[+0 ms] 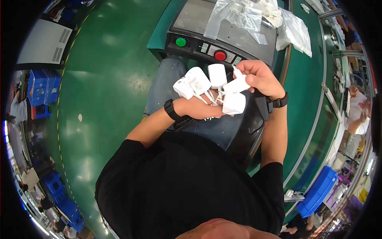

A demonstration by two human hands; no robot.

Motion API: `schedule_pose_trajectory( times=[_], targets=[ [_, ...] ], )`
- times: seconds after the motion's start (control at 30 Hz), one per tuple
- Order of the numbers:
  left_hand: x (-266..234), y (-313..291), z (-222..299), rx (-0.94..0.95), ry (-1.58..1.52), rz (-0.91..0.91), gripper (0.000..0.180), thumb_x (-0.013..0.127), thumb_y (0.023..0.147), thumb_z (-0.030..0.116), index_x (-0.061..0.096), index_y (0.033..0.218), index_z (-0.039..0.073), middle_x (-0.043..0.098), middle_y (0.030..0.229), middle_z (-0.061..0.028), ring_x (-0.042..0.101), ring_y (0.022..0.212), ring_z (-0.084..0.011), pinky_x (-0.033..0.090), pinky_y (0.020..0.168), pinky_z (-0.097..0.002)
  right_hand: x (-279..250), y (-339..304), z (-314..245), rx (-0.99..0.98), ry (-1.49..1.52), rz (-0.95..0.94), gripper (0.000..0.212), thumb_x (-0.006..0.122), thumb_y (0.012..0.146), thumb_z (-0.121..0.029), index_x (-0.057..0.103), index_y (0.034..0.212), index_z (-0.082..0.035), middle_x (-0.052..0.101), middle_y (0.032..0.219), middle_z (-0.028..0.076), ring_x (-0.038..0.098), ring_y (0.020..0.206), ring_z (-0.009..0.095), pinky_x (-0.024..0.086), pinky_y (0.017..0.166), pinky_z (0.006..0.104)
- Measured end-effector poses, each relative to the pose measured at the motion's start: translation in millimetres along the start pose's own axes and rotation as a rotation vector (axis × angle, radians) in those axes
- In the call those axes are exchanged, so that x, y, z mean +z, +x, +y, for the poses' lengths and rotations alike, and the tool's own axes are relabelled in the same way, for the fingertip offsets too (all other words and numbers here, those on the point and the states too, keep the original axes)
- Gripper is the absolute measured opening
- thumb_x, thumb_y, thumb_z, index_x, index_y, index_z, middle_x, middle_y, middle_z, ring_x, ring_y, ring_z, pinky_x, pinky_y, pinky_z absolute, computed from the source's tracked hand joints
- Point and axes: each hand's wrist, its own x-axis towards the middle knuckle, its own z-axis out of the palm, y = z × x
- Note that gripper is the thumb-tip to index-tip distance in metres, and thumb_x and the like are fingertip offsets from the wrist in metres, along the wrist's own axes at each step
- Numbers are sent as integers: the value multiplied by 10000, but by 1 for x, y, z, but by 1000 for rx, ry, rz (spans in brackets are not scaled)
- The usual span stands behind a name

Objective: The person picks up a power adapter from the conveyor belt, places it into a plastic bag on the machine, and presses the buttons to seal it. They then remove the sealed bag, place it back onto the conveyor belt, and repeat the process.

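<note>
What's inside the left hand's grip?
White cords bunch in the left hand, with white adapters beside it. Its palm and most of its fingers are covered, so anything else held there can't be seen.

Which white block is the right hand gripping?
The white block just above the lower-right one, pinched by the right hand; the others lie outside its grasp.

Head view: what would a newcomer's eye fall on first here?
Probably the bunch of white corded blocks above the lap near the picture's centre, their cords gathered in the left hand, while the right hand grips one block. Just beyond, a green button and a red button stand out on the dark machine's front, with clear plastic lying on top.
</note>
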Motion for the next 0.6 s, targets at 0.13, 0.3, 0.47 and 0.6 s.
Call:
schedule_pose_trajectory(
  times=[0.13,0.3,0.47,0.6],
  targets=[
    [2,4,-23,58,346,-61,186,601,897,188,735,982,90,654,746,2,616,689,-101,484,615,-279,30,15,-8,262,-132,164,526,646,931,-533,698,857,-15,615,640,-10,541,521,51,396,444,191],
    [10,3,-26,-79,198,-72,205,604,878,185,750,985,89,657,743,-7,610,672,-97,482,596,-273,54,21,-20,348,-235,336,656,592,913,-646,689,708,-30,566,550,11,509,455,70,364,400,216],
    [10,7,-22,-45,126,-107,206,608,872,175,753,977,75,656,725,-14,614,667,-96,481,588,-266,53,23,-18,422,-324,381,707,516,951,-652,655,647,-28,552,540,13,475,426,65,336,386,217],
    [8,9,-30,-67,-40,-164,207,625,896,177,739,999,38,661,732,-39,613,691,-134,483,627,-298,50,23,-18,436,-330,402,721,483,970,-645,648,640,-27,544,536,16,463,419,72,326,390,217]
  ],
)
